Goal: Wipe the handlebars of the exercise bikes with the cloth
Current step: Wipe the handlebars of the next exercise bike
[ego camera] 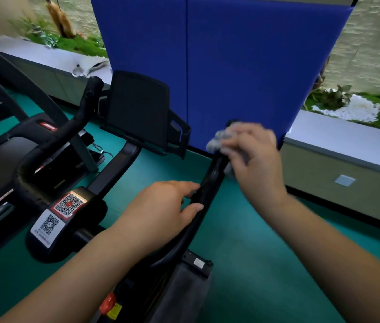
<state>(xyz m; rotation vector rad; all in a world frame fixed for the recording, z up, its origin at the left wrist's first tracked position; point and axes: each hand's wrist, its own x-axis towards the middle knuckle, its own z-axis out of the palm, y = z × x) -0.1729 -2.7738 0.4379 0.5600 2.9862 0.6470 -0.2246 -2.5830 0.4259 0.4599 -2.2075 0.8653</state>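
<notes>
An exercise bike stands in front of me with black handlebars. Its right bar [210, 183] runs up from the lower middle toward the blue panel. My right hand [252, 157] grips a grey cloth [219, 139] bunched round the upper end of that bar; the hand is blurred. My left hand [161, 213] holds the same bar lower down, thumb on its near side and fingers over the top. The left bar [84, 108] curves up at the left, untouched. A dark screen [137, 110] sits between the two bars.
A blue padded panel [231, 61] stands right behind the bike. Treadmills [2, 159] fill the left side. Grey ledges [347, 138] with plants and white pebbles run along the wall. QR stickers [60, 210] mark the bike's stem. The floor [254, 264] is green.
</notes>
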